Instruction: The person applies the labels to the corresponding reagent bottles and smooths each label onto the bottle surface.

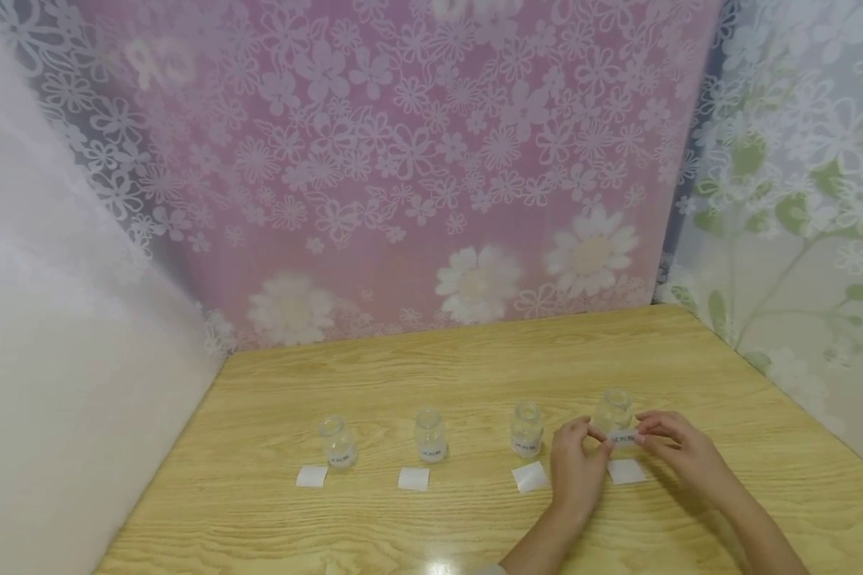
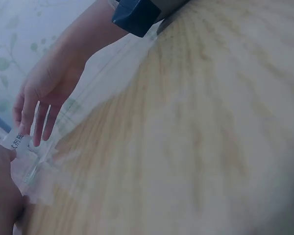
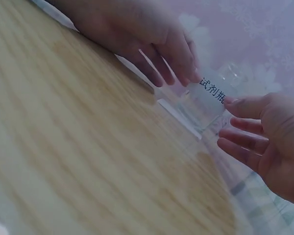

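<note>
Both hands pinch a white printed label (image 1: pixel 622 438) by its two ends, in front of the rightmost glass bottle (image 1: pixel 614 406). My left hand (image 1: pixel 575 463) has its thumb and finger at the label's left end. At the other end, the thumb and finger of my right hand (image 1: pixel 686 455) grip it, the other fingers spread apart. Dark printed characters on the label face outward in the right wrist view, where the label (image 3: pixel 211 92) overlaps the bottle. A white paper square (image 1: pixel 627 472) lies on the table below the hands.
Further left stand a glass bottle (image 1: pixel 526 423), another bottle (image 1: pixel 429 431) and a leftmost bottle (image 1: pixel 336 438), each with a white label low on its front. White paper squares (image 1: pixel 413 479) lie before them on the wooden table (image 1: pixel 345 527). Flowered walls enclose the table.
</note>
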